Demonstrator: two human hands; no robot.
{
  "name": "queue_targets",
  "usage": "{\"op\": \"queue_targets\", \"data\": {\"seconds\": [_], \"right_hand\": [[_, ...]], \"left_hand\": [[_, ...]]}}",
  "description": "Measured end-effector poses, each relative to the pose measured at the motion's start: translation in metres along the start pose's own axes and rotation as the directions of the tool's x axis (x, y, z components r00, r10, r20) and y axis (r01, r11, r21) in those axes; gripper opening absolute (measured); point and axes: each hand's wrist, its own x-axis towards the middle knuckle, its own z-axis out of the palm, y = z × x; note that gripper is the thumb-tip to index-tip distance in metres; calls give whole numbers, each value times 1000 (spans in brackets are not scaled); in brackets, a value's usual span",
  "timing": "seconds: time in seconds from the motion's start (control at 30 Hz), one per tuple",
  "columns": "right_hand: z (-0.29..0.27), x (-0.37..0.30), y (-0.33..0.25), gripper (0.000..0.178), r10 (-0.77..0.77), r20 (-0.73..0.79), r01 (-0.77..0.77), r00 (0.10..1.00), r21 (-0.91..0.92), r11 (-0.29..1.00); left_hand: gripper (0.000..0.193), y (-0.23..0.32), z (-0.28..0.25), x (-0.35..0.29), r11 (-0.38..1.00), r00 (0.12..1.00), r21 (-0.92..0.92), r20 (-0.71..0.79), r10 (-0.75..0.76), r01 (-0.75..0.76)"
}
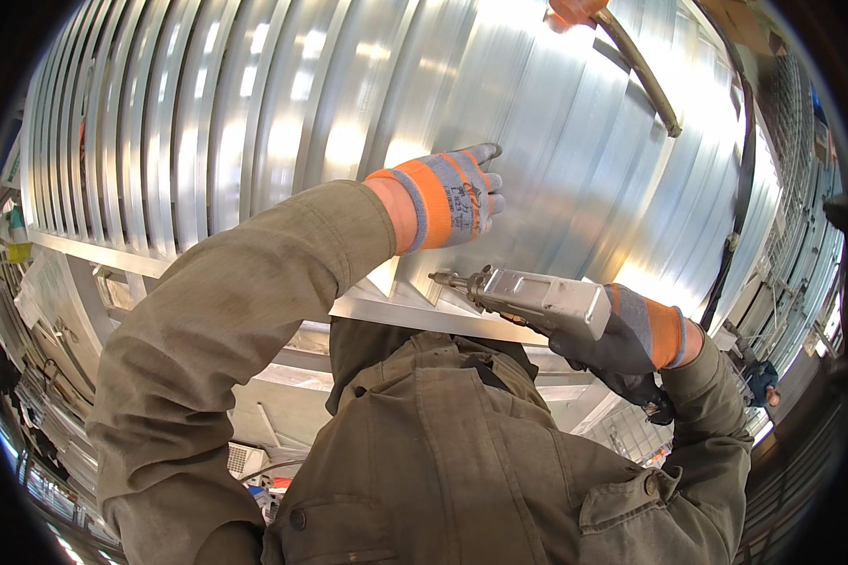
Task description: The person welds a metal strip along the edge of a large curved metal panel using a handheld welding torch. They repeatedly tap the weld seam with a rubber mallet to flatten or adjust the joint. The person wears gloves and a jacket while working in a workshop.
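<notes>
Ribbed silvery metal panel [537, 188] ahead, pale metal edge rail [377, 310] nearest the body. Left hand [452, 200], orange-grey glove, open over ribs; right hand [629, 330] grips silver-and-black pistol-shaped tool [546, 297], tip near rail. Advisable: tip square, panel steadied.

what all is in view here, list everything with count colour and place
metal slats: many, silver, across the upper half
edge rail: one, silver, near end of the slats
rod: one, olive-brown, upper right
orange object: one, orange, top edge
hose or cable: one, black, right side
hand tool: one, silver, in the right hand
wire mesh: count unclear, grey, far right
other person: one, dark clothing, far right
jacket: one, olive-brown, bottom middle
left hand: one, grey-and-orange glove, over the slats
right hand: one, grey-orange-black glove, right of centre
</notes>
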Motion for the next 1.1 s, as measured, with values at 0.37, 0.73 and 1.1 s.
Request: {"op": "queue_targets", "data": {"seconds": [0.37,0.73,1.1], "right_hand": [[4,-4,31,34,-35,6,34,999,71,997],[41,-98,42,52,-170,-666,-22,727,-269,963],[-37,-21,194,62,134,-991,-553,-20,123,824]], "left_hand": [[28,-6,-1,42,998,993,65,118,12,-20],[21,-11,11,34,999,999,22,14,43,-43],[19,-6,9,45,999,1000,-41,12,0,0]]}}
